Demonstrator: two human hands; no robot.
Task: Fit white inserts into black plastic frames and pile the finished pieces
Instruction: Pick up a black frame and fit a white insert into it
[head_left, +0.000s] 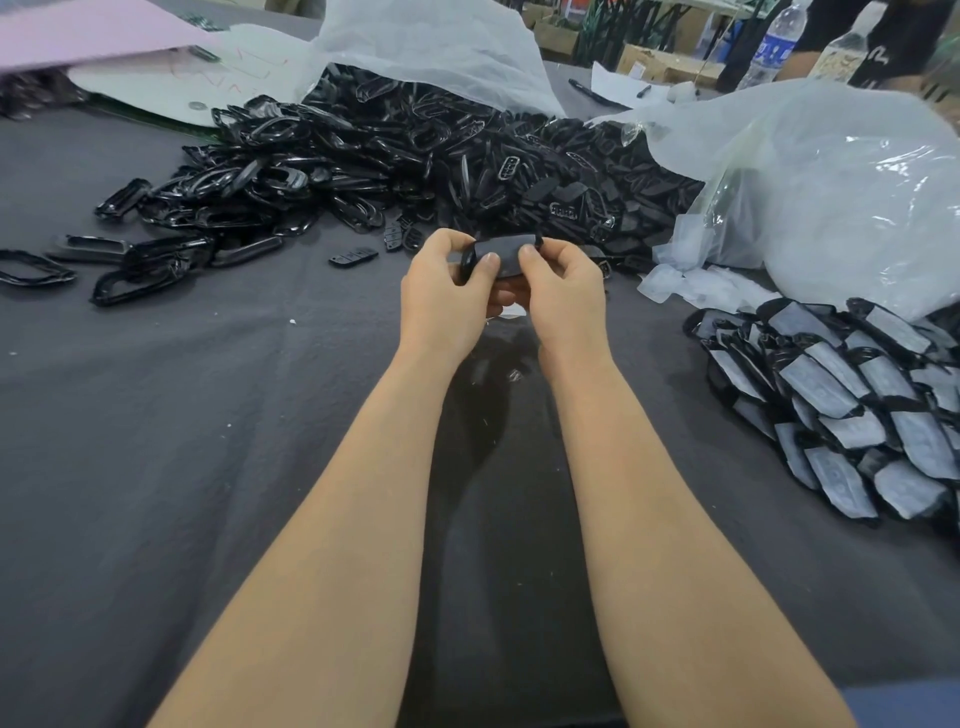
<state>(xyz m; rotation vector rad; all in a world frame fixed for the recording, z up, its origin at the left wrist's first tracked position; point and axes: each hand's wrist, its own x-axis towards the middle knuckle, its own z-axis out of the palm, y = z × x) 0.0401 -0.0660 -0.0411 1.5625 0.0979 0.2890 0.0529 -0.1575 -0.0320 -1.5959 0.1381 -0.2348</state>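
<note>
Both my hands hold one black plastic frame (506, 254) above the middle of the grey cloth-covered table (182, 415). My left hand (444, 293) pinches its left end, thumb on top. My right hand (563, 293) pinches its right end the same way. The piece's upper face looks dark; whether an insert sits in it is hidden. A big heap of loose black frames (322, 166) lies behind the hands. A pile of finished pieces (841, 405) with whitish inserts facing up lies at the right.
Clear plastic bags (831, 197) bulge at the back right and another bag (431, 47) at the back centre. A pink sheet (78, 31) lies at the far left. Water bottles (774, 47) and a person stand at the far right.
</note>
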